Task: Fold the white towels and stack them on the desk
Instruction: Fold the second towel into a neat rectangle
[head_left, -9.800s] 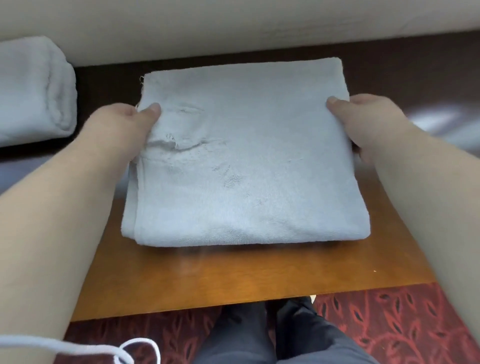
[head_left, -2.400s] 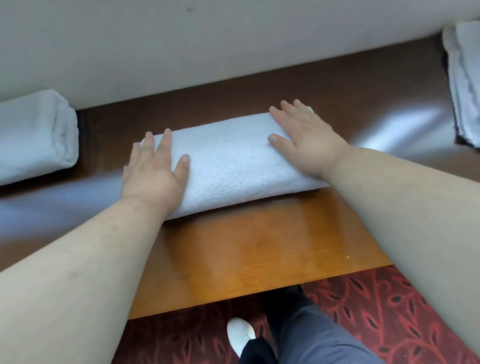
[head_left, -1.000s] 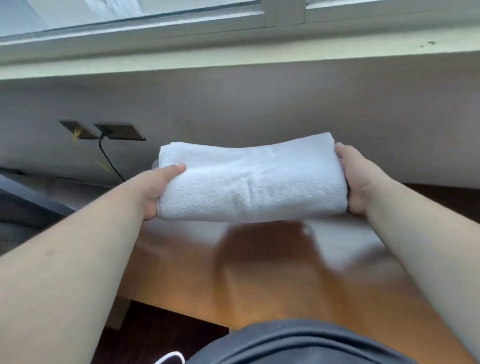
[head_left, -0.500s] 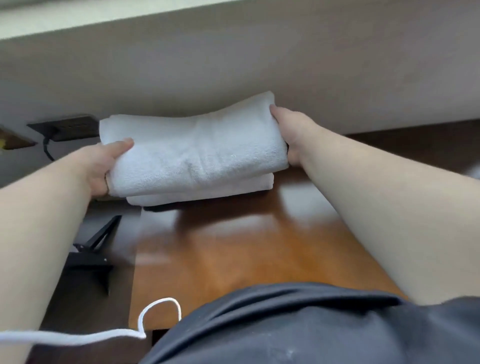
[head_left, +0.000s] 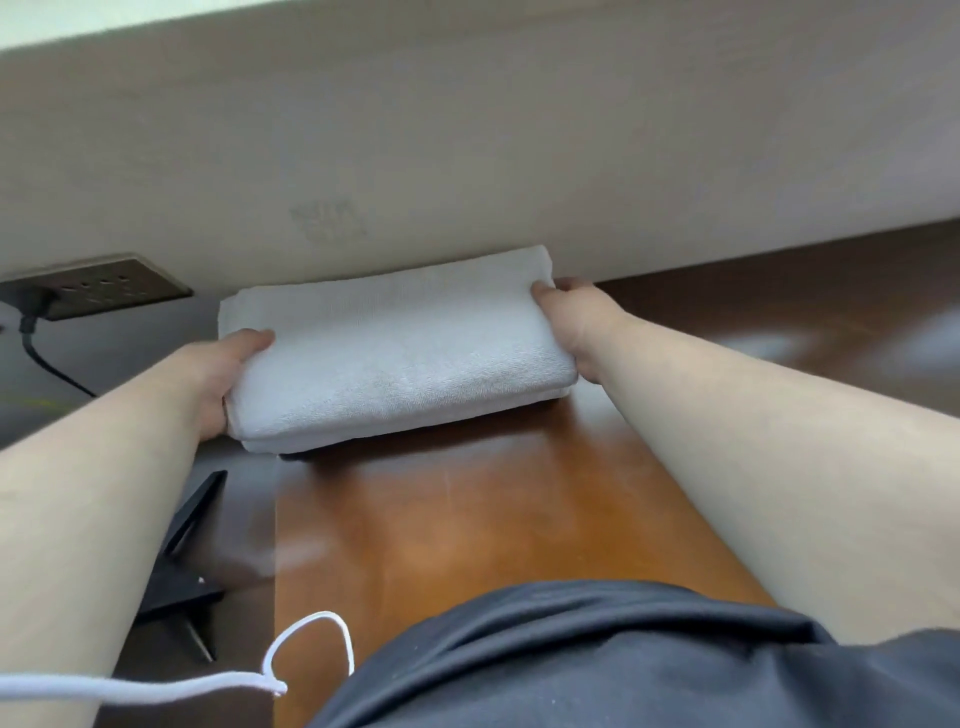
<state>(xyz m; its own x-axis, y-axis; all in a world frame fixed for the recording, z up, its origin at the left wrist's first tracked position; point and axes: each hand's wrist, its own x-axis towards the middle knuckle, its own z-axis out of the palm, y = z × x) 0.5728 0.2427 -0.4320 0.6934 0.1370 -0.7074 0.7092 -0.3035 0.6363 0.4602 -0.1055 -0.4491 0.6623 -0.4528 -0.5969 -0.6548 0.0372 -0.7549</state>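
Observation:
A folded white towel (head_left: 395, 353) lies on top of another folded white towel (head_left: 322, 441), of which only a thin lower edge shows, at the far left corner of the wooden desk (head_left: 467, 530) against the wall. My left hand (head_left: 218, 374) grips the top towel's left end, thumb on top. At the towel's right end my right hand (head_left: 576, 322) holds it the same way, thumb on top and fingers hidden behind or under.
A beige wall (head_left: 467, 156) rises right behind the towels. A dark socket plate (head_left: 98, 286) with a black plug and cable sits at the left. A black stand (head_left: 187, 561) is on the floor left of the desk. A white cord (head_left: 208, 680) hangs near me.
Both hands have lowered the folded towel onto the towel that lies at the desk's far left corner; it now rests flat on it, squared up, with both hands still on its ends.

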